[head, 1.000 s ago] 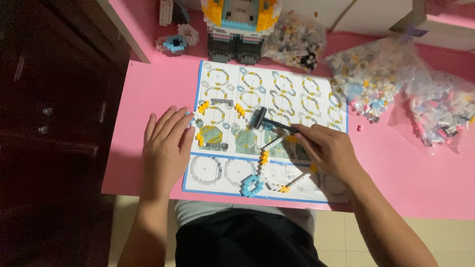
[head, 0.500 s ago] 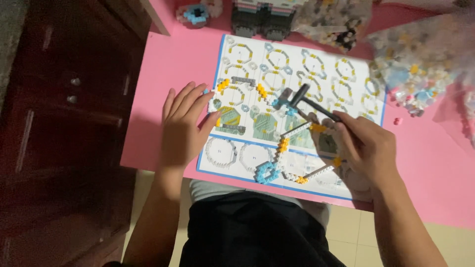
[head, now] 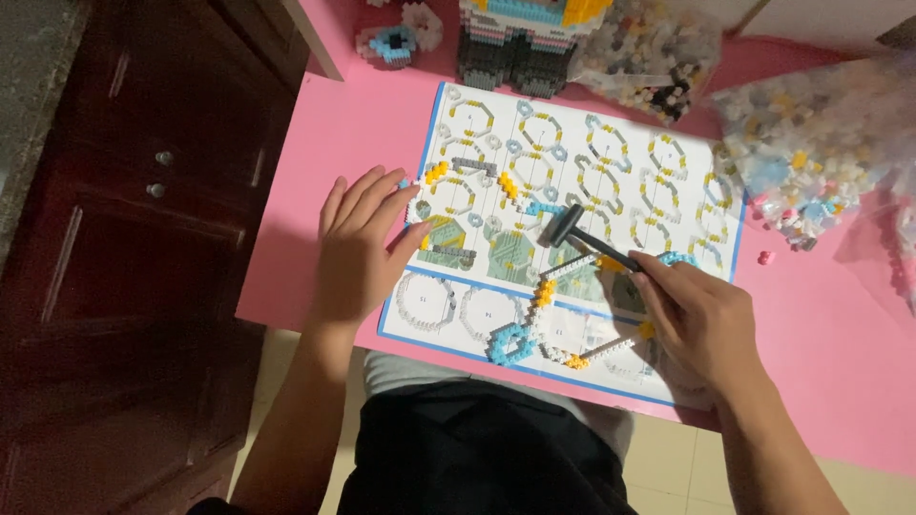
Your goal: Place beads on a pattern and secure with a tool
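1. A dark wooden cabinet [head: 124, 238] fills the 9 o'clock side of the view, just beside the pink table [head: 324, 172].
2. The left hand [head: 361, 246] lies flat, palm down, fingers spread and gripping nothing. It rests half on the table and half on the 9 o'clock edge of the instruction sheet [head: 611, 153].
3. At 12 o'clock from that hand, a small blue, white and pink brick flower [head: 393, 43] sits at the table's far edge.
4. A chain of tiny white, yellow and blue bricks [head: 544, 315] lies on the sheet at its 6 o'clock side, with a blue hexagonal ring at its near end.
5. A small black hammer [head: 590, 238] is raised over the middle of the sheet, its head pointing to 10 o'clock just above the chain.
6. At 12 o'clock from the sheet stands a part-built brick figure [head: 520, 43], grey at the base.
7. The right hand [head: 701, 319] is closed around the hammer's handle, resting at the sheet's 4 o'clock corner.
8. Clear bags of loose bricks [head: 801, 153] lie at 2 o'clock, touching the sheet's far corner.
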